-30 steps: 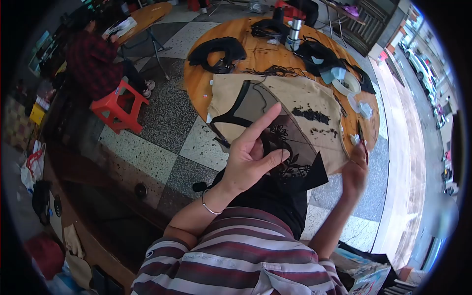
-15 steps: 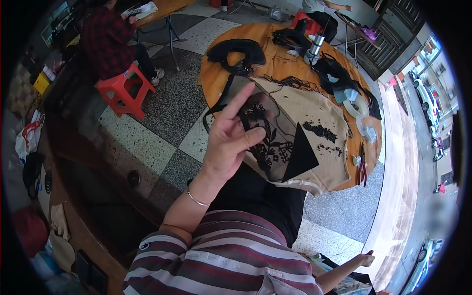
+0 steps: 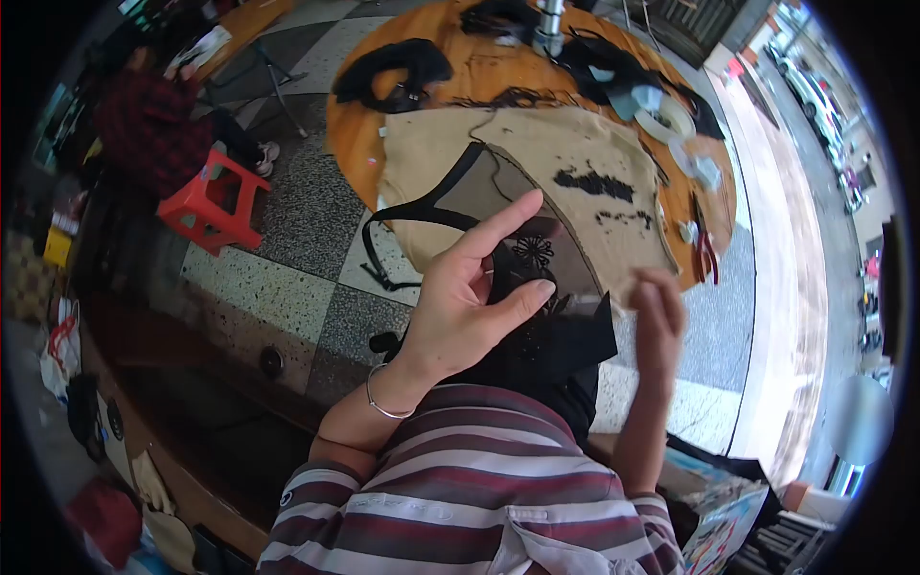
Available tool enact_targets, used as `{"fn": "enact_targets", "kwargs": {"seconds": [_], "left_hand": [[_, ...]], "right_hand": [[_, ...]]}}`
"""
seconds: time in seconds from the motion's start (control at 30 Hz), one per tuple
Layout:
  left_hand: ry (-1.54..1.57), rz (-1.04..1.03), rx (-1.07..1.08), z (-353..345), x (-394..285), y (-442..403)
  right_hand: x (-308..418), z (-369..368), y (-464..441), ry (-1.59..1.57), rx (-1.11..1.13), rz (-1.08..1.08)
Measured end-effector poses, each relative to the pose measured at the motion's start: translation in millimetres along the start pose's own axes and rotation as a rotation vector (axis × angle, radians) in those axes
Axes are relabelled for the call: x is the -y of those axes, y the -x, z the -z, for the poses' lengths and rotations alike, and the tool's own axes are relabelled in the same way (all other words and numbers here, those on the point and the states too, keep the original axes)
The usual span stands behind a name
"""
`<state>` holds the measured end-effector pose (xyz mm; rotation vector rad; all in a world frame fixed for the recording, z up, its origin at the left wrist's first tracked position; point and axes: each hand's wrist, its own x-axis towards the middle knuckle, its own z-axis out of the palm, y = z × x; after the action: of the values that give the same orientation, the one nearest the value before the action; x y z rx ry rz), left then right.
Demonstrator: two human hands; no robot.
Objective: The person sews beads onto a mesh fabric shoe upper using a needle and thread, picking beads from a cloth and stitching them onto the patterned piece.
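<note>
2 bare hands are raised in front of the striped shirt (image 3: 450, 450). The left hand (image 3: 460, 311) grasps a sheer black garment (image 3: 533, 251) with embroidered flowers; its index finger and thumb stretch across the mesh, wide apart, while the other fingers curl mostly out of view. That spread probably keeps the mesh taut and the flowers exposed between the 2 digits. The right hand (image 3: 659, 316) is blurred, its fingers bent inward; I cannot tell whether they pinch anything small.

The garment sits above the lap, at the near side of the wooden table (image 3: 350, 158), its strap (image 3: 422, 206) trailing leftward and a dark thread (image 3: 495, 172) lying along its upper part. Beneath and beyond it, beige cloth (image 3: 422, 144) carries 2 patches of small black pieces (image 3: 594, 182), perhaps laid there because the pale ground makes them easy to see. Red-handled pliers (image 3: 706, 257) rest near the table's right rim, likely for easy reach from that side.

The garment's dark lower corner points toward the right hand without touching it. A gap separates them, leaving the right hand sideways room; farther off, black fabric pieces (image 3: 402, 69) edge the work area.
</note>
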<state>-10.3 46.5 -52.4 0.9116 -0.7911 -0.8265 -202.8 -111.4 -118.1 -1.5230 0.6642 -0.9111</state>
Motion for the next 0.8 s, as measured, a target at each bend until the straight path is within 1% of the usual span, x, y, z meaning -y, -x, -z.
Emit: {"fn": "enact_targets", "kwargs": {"seconds": [0.03, 0.1, 0.2, 0.3, 0.4, 0.8], "left_hand": [[-0.03, 0.007, 0.023, -2, 3, 1], [-0.058, 0.028, 0.043, -6, 6, 1], [-0.061, 0.076, 0.033, -7, 7, 0], [-0.076, 0.107, 0.025, -5, 9, -2], [-0.074, 0.12, 0.021, -5, 8, -2], [-0.036, 0.192, 0.023, -6, 9, -3]], "right_hand": [[8, -27, 2, -0.121, 0.107, -0.053], [13, -56, 3, -0.2, 0.239, 0.094], [13, -69, 5, -0.147, 0.266, 0.1], [10, -69, 5, -0.132, 0.265, 0.185], [9, -69, 4, -0.119, 0.267, 0.207], [5, -69, 6, -0.127, 0.244, 0.214]]}}
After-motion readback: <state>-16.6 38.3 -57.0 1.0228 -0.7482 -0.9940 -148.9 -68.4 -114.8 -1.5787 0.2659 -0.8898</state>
